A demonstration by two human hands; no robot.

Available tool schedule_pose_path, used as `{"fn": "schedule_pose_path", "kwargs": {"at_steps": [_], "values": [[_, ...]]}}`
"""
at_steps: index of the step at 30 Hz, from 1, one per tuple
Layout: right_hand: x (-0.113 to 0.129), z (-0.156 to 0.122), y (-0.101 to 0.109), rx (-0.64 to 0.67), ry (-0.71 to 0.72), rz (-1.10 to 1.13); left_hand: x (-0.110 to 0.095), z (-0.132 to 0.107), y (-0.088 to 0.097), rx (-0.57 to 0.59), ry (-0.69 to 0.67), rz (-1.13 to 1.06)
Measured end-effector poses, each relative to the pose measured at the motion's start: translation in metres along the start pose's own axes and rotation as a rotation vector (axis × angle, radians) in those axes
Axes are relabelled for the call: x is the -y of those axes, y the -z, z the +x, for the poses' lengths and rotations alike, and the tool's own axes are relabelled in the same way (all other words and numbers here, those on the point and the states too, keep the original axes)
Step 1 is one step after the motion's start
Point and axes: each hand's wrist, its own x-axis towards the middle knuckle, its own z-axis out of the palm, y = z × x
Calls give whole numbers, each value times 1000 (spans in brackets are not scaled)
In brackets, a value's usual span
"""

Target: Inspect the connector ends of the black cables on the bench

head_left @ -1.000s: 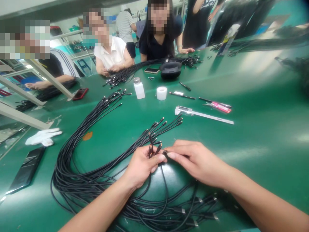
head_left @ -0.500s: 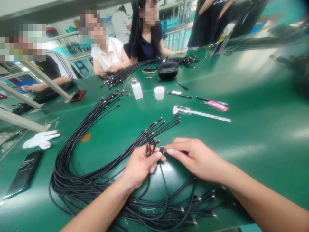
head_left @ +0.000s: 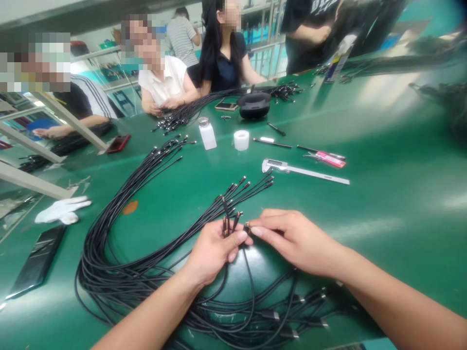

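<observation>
Several black cables (head_left: 225, 218) stand up between the fingers of my left hand (head_left: 215, 245), their plug ends pointing upward. Between that hand's thumb and finger is one more cable plug (head_left: 247, 227), its cable hanging down toward the table. My right hand (head_left: 288, 236) has thumb and forefinger pinched at the tip of this plug, partly hiding it. A large looped bundle of black cables (head_left: 97, 238) lies under and left of my hands. Its wider plugs (head_left: 272, 316) lie below my right wrist, and slim plugs (head_left: 242, 181) fan out beyond my left hand.
On the green table (head_left: 383, 228) lie a caliper (head_left: 306, 171), a white tape roll (head_left: 241, 140), a white bottle (head_left: 207, 134), pens, a black case (head_left: 254, 104), a white glove (head_left: 63, 210) and a dark phone (head_left: 38, 262). Co-workers sit across the table near another cable bundle (head_left: 197, 109).
My right thumb and forefinger have closed in on the plug, covering more of its tip. My left hand keeps its hold. Behind the table, a standing person's arms have shifted.
</observation>
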Motion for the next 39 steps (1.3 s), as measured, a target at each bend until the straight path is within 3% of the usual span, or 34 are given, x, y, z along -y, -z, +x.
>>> {"fn": "schedule_pose_path", "kwargs": {"at_steps": [19, 30, 35, 39], "values": [[0, 1, -1, 6, -10, 9, 0, 0, -1, 2, 2, -6], [-8, 2, -2, -216, -131, -33, -5, 0, 0, 26, 49, -75], [-4, 0, -4, -182, -116, -31, -5, 0, 0, -17, 55, -92], [-2, -1, -7, -113, -99, -3, -5, -2, -3, -115, 33, -42]]}}
